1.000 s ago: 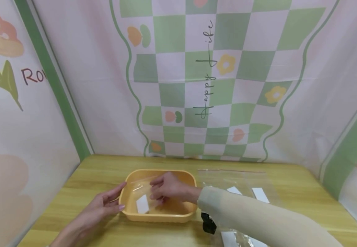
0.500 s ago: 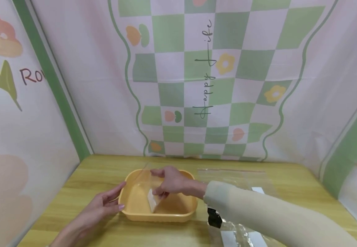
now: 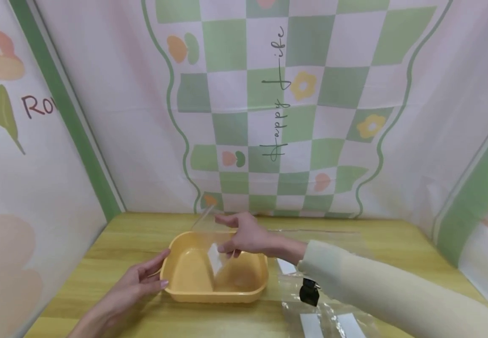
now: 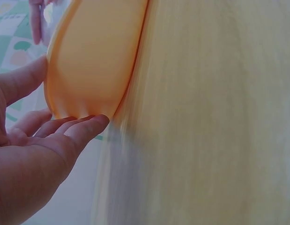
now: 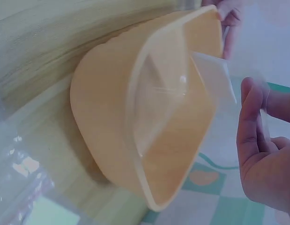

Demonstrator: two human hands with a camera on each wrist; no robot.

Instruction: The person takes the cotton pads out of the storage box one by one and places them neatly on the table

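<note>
A yellow plastic tub [image 3: 193, 270] sits on the wooden table. At its left end my left hand [image 3: 138, 281] holds it, thumb on the near side and fingers towards the far side; the left wrist view shows the fingertips [image 4: 95, 124] against the tub's wall. Over the tub, my right hand [image 3: 246, 234] pinches a clear plastic bag [image 3: 205, 223] between thumb and fingers. A white rectangular piece [image 3: 214, 258] hangs below these fingers, seemingly part of the bag; in the right wrist view a pale piece [image 5: 215, 77] stands over the rim.
Clear plastic bags [image 3: 326, 305] with white rectangles [image 3: 311, 325] lie on the table right of the tub, partly under my right sleeve [image 3: 370, 267]. A black clip-like object [image 3: 309, 292] hangs at the right wrist. Behind the table hangs a green-checked cloth [image 3: 265, 117].
My right hand has risen from inside the tub and moved right and away, lifting the clear bag and its white piece. My left hand stays on the tub's left end.
</note>
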